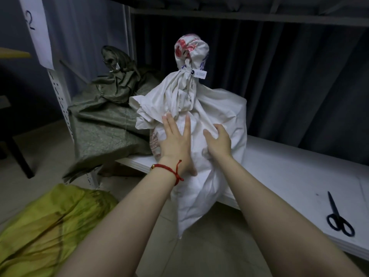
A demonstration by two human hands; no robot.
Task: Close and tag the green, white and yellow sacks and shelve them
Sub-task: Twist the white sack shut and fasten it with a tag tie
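Note:
A white sack (201, 108) stands on the low white shelf (279, 168), its bottom corner hanging over the front edge. Its neck is tied, with a small white tag (200, 74) at the knot. My left hand (175, 142) lies flat on the sack's front, fingers spread. My right hand (218, 139) presses the sack beside it, fingers curled into the cloth. A green sack (111, 118), tied at its neck, rests on the shelf's left end, touching the white one. A yellow sack (46, 226) lies on the floor at lower left.
Dark-handled scissors (338, 216) lie on the shelf at the right. A perforated metal upright (61, 100) with a paper label (39, 29) stands left of the green sack. A dark curtain (279, 76) hangs behind the shelf, and another shelf board (239, 17) runs overhead.

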